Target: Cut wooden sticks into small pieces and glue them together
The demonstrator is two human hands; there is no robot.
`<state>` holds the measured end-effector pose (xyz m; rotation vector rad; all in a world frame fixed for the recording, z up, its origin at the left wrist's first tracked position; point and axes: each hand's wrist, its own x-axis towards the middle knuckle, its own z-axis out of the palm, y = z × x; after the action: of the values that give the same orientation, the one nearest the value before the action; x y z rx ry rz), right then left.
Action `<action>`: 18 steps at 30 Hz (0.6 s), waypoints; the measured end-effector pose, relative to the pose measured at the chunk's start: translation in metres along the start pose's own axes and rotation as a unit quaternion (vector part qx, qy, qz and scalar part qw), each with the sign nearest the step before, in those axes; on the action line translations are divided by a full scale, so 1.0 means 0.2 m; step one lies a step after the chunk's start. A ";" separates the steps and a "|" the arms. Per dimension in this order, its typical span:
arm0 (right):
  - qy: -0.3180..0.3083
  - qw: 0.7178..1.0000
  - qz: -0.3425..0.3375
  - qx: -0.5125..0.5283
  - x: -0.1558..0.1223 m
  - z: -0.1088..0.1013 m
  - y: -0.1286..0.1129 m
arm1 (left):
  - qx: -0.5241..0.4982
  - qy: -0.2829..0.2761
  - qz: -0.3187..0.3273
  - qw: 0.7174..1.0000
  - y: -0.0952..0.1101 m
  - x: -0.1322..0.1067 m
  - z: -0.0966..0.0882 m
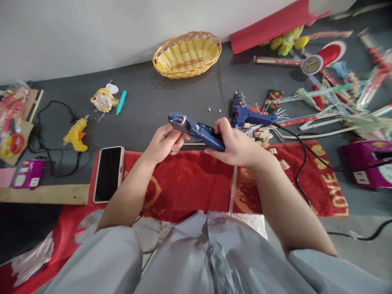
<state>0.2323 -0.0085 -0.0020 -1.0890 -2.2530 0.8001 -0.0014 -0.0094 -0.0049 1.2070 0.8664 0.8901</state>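
Observation:
My right hand (234, 143) is wrapped around the handles of a blue hand cutter (211, 138). The cutter's jaws point left, and the end of a pale wooden stick (183, 120) shows between them. My left hand (167, 143) is closed in a pinch just below the jaws, at that stick; most of the stick is hidden by the fingers. Two small cut pieces (219, 110) lie on the grey table behind the cutter. Beyond my right hand, a blue glue gun (254, 117) lies with a clear glue stick (233, 188) running out towards me.
A red towel (190, 175) covers the table's front edge, with a phone (108, 174) on it. A yellow wicker basket (187, 57) stands against the wall. At left are a yellow glue gun (75, 134) and scissors (14, 145); at right, a ribbon spool (324, 57), sticks and cords.

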 end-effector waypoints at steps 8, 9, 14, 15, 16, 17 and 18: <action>0.015 1.000 0.002 -0.015 0.00 0.01 0.01 | -0.004 0.008 -0.010 1.000 0.01 0.00 0.01; 0.018 1.000 0.002 -0.020 0.00 0.01 0.01 | -0.002 0.012 -0.011 1.000 0.01 0.00 0.01; 0.026 0.998 0.006 -0.060 -0.01 0.02 -0.01 | 0.005 0.013 -0.013 1.000 0.01 0.00 0.01; 0.024 0.997 0.007 -0.068 0.00 0.03 -0.01 | 0.005 0.012 -0.014 1.000 0.02 0.00 0.00; 0.021 0.997 0.007 -0.077 0.00 0.03 -0.02 | 0.006 0.012 -0.014 1.000 0.02 0.00 0.00; 0.019 0.996 0.007 -0.084 0.00 0.03 -0.02 | 0.007 0.013 -0.015 1.000 0.02 0.00 0.00; 0.016 0.996 0.008 -0.090 0.00 0.03 -0.02 | 0.008 0.013 -0.015 1.000 0.02 0.00 0.00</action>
<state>0.2263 -0.0134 -0.0032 -1.1931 -2.3282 0.5898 -0.0024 -0.0079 -0.0015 1.1952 0.9123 0.8772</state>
